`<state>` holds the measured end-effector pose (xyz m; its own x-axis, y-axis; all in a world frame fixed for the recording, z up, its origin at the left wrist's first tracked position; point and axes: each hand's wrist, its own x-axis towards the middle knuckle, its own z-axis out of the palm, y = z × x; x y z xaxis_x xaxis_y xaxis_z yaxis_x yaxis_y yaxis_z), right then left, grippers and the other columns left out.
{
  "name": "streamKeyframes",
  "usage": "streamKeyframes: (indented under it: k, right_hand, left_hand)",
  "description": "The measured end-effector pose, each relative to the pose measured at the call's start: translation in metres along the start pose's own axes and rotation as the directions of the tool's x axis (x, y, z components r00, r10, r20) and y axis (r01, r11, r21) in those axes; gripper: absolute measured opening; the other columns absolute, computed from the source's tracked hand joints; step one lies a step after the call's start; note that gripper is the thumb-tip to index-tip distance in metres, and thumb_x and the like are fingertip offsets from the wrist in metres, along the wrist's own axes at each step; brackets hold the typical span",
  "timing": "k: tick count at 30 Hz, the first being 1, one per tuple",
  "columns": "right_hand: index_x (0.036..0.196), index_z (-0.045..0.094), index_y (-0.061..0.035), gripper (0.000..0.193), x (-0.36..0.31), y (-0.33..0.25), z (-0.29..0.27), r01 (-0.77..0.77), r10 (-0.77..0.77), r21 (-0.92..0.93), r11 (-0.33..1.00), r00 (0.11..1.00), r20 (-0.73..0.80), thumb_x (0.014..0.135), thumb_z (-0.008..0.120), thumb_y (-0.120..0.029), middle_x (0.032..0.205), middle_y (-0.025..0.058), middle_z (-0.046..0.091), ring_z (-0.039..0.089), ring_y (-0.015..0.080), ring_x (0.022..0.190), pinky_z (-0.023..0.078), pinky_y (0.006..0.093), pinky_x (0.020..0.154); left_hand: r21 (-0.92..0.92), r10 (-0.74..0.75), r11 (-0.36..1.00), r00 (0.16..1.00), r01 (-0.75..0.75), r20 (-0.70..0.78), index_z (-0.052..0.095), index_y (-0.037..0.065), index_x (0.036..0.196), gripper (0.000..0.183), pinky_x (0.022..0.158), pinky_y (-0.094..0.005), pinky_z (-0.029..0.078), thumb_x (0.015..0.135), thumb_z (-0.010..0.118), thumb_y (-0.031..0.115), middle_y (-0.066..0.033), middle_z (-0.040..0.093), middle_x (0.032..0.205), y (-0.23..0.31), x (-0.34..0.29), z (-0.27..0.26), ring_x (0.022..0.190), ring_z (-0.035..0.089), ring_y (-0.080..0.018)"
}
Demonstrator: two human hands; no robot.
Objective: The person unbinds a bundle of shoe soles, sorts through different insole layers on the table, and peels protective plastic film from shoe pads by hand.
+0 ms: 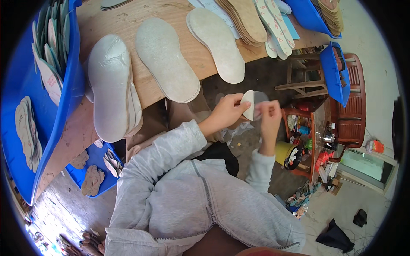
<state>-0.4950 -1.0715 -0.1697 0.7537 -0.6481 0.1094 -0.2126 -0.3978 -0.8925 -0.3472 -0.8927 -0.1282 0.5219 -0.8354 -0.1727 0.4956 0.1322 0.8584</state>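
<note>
My left hand (229, 110) is closed on a cream insole (248, 105), its thumb and fingers pinching it in front of my body, just off the table edge. From the far side of this insole a see-through film (259, 99) sticks out. My right hand (270, 112), slightly blurred, has its fingers pinched together at that film. On the table nearby lie a pale insole stack (217, 47), another pale stack (165, 59) and, at the left, a thicker stack with a shiny, clear-covered top (110, 81).
The wooden table (121, 15) runs across the top. Beige insoles (245, 19) and printed white insoles (275, 25) sit at its far right. A large blue bin (42, 111) with insoles stands at the left. Stools (301, 77) and a yellow bucket (284, 153) are to the right.
</note>
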Motion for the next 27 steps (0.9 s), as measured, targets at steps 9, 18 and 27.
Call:
streamKeyframes:
  k: [9,18,27]
  right_hand:
    - [0.111,0.062,-0.003,0.048,-0.11,0.245,-0.227,-0.906,0.737,-0.237,0.352,0.424,-0.527,0.089,0.055,-0.045,0.109,0.022,0.063,0.066,0.0314,0.093,0.051,0.0413,0.081]
    - [0.136,0.039,0.0023,0.092,-0.058,-0.013,-0.039,-0.707,0.337,0.308,0.637,0.615,0.713,0.083,0.047,-0.072,0.132,0.0185,0.051,0.051,0.0286,0.12,0.04,0.0395,0.101]
    - [0.134,0.043,0.004,0.052,0.069,-0.171,0.059,-0.241,0.107,0.701,0.671,0.967,0.229,0.097,0.043,-0.033,0.128,0.0151,0.056,0.056,0.026,0.115,0.045,0.0384,0.099]
  left_hand:
    - [-0.165,-0.08,0.983,0.996,0.086,0.042,0.057,-0.007,0.111,0.027,0.073,-0.0257,0.058,0.097,0.053,0.015,-0.0095,0.065,0.098,0.012,-0.006,-0.012,0.083,0.066,-0.0155]
    - [-0.363,0.075,0.93,0.996,-0.053,0.047,0.054,-0.005,0.114,0.025,0.077,-0.0283,0.058,0.093,0.055,0.009,-0.0111,0.063,0.107,0.028,-0.006,0.034,0.095,0.063,-0.0167]
    - [0.283,0.281,0.921,0.96,-0.269,-0.002,0.059,-0.002,0.112,0.025,0.071,-0.0265,0.052,0.092,0.06,0.011,-0.0074,0.067,0.095,0.062,-0.085,-0.012,0.081,0.064,-0.0119]
